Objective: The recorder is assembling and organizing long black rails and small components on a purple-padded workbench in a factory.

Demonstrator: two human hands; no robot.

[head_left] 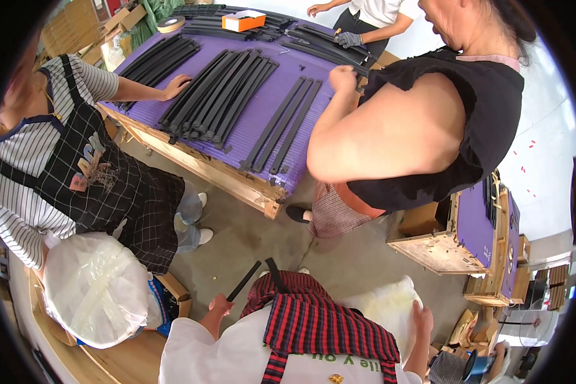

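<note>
My left hand (220, 304) is closed around a dark strip (244, 281) that points up and to the right, away from my body. A second short black piece (275, 275) shows in front of my red striped apron; what it belongs to I cannot tell. On the other side, my right hand (421, 317) has its fingers against a white, slightly yellowed bag or cloth (384, 307), gripping its edge. Ahead on the purple-covered table (237, 157) lies a pile of long black strips (217, 96), and several strips (281, 125) lie apart to its right.
A person (83, 160) in a checked apron stands at left, a hand by the pile; another (429, 128) in black leans at right. Across the table, a person wears a grey glove (348, 40). A plastic-covered tub (93, 288) stands lower left, a wooden bench (422, 249) right.
</note>
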